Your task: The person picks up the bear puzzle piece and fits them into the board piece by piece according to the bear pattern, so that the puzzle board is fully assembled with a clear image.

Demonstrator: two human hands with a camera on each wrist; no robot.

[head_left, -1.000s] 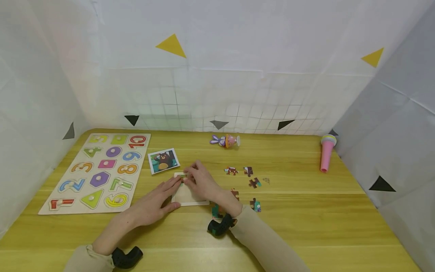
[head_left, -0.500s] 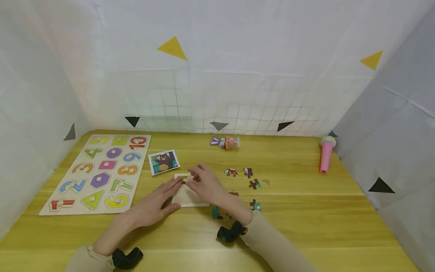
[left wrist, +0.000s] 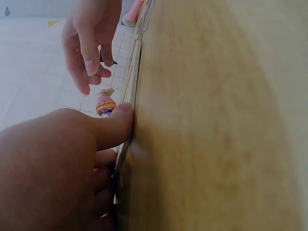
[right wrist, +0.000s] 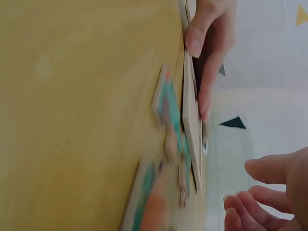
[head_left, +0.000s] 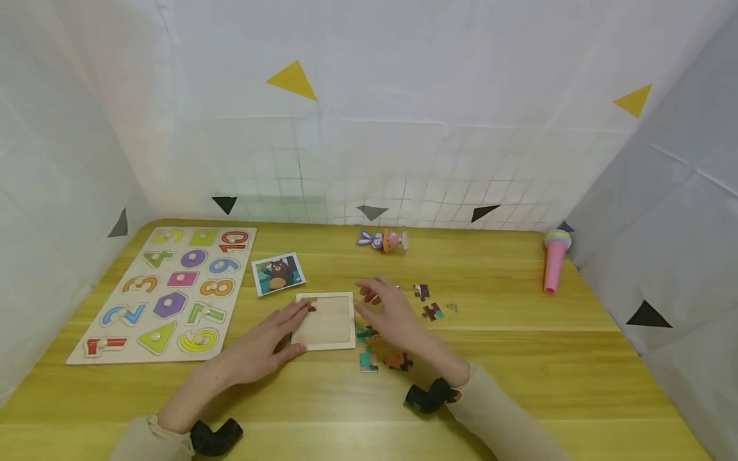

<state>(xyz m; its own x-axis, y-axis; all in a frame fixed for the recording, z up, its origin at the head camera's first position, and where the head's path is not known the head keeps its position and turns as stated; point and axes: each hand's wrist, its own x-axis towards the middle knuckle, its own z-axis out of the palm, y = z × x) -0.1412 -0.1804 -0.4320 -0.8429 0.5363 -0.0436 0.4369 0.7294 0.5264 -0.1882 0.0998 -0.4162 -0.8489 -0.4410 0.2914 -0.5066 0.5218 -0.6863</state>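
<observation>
A small wooden puzzle tray [head_left: 323,346] lies at the table's middle, with one puzzle piece [head_left: 312,306] in its upper left corner. My left hand [head_left: 268,342] rests on the tray's left side, fingers extended with the tips at that piece. In the left wrist view, the left thumb [left wrist: 115,127] touches the tray's edge. My right hand [head_left: 398,320] hovers right of the tray over loose pieces, fingers slightly bent with nothing between them. Loose jigsaw pieces [head_left: 368,360] lie below and around it, some partly hidden by the hand.
A bear picture card [head_left: 279,273] lies behind the tray. To the left is a number-and-shape board [head_left: 175,298]. A rabbit toy [head_left: 383,241] lies toward the back, and a pink toy microphone [head_left: 555,262] at the far right. More pieces [head_left: 431,312] lie right of my right hand.
My right hand has let go of the piece in the tray's upper left corner and moved right, over the loose pieces. The left hand has stayed on the tray.
</observation>
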